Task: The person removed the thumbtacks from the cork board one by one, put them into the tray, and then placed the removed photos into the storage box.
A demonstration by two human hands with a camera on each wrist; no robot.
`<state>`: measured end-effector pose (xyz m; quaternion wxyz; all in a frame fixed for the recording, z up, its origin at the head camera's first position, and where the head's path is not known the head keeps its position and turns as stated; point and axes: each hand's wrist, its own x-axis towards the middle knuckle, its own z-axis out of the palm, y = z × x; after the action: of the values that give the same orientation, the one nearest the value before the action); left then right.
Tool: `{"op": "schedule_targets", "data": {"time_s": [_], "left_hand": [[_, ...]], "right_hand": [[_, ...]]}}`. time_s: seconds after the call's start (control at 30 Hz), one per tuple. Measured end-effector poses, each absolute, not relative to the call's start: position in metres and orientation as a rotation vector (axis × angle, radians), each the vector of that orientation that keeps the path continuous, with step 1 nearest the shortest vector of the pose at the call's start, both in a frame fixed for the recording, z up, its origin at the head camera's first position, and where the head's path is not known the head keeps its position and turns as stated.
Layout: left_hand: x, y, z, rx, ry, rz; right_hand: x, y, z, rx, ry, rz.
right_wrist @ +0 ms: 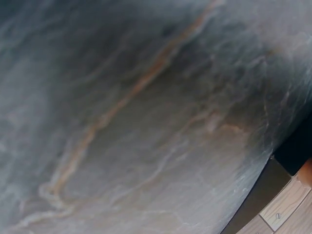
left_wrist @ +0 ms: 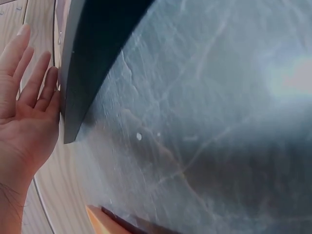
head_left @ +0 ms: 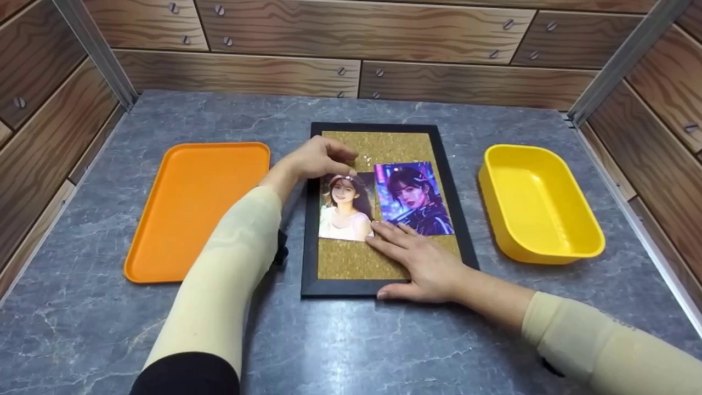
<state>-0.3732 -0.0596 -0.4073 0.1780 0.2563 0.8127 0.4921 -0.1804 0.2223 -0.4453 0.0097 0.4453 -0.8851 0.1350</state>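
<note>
A black-framed cork board [head_left: 345, 263] lies on the table, with two photo prints side by side on it. The left print [head_left: 344, 214] shows a person in a white top; the right print [head_left: 414, 197] has a purple and blue neon scene. Over the board's left edge reaches my left hand [head_left: 321, 157], thumb tip at the left print's top edge, its fingers apart. My right hand [head_left: 425, 266] lies spread, fingertips on the prints' lower edges and thumb on the bottom of the frame. Small whitish bits [head_left: 366, 160] sit on the cork above the prints.
An orange tray [head_left: 192, 214] lies to the left of the board, partly behind my left forearm. On the right stands a deep yellow bin [head_left: 540, 208]. Wood-patterned walls [head_left: 307, 33] enclose the grey marbled table [head_left: 340, 345] at the back and sides.
</note>
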Motion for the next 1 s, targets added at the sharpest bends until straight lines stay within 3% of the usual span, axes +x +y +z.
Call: {"op": "schedule_targets", "data": {"time_s": [0.37,1.0], "left_hand": [[-0.383,-0.059,-0.405,0.804,2.333,1.139],[-0.388,-0.061,-0.417,0.893,2.372,1.103]], "right_hand": [[-0.18,0.223,-0.448,1.38,-2.781,0.427],[-0.181,0.222,-0.445,1.387,-2.775,0.427]]}}
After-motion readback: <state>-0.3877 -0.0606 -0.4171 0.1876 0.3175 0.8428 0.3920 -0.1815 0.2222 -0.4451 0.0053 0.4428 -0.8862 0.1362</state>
